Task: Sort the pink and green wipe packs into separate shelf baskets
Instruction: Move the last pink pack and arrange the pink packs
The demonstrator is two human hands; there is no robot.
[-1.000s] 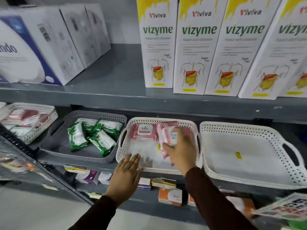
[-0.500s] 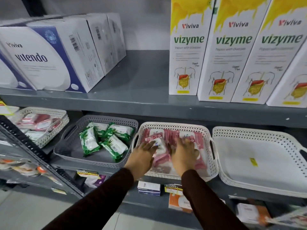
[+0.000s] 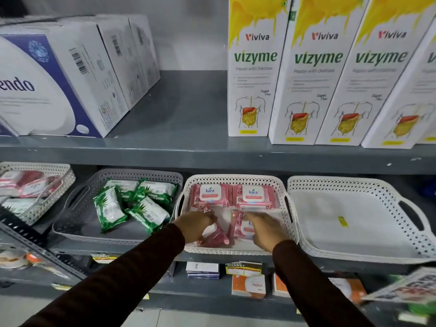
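Taking the white basket (image 3: 236,179) on the middle shelf as the landmark: at its near edge both hands are now inside it, where 1 second ago only the right one reached in with a pack and the left lay flat on the rim. The left hand (image 3: 197,226) is curled over a pink pack (image 3: 215,238) lying tilted at the front left of the basket floor, fingers closed on its top edge. The right hand (image 3: 266,228) grips another pink pack (image 3: 243,228) at the front right. Farther in, 2 pink packs (image 3: 256,197) lie flat side by side against the back wall, labels up, neater than half a second ago. This reads as tidying the last pink packs into a second row. Just left of it, the grey basket (image 3: 77,204) holds the green packs (image 3: 139,201), with no pink among them, so the sort looks close to done. To the right sits an empty white tray (image 3: 354,185).
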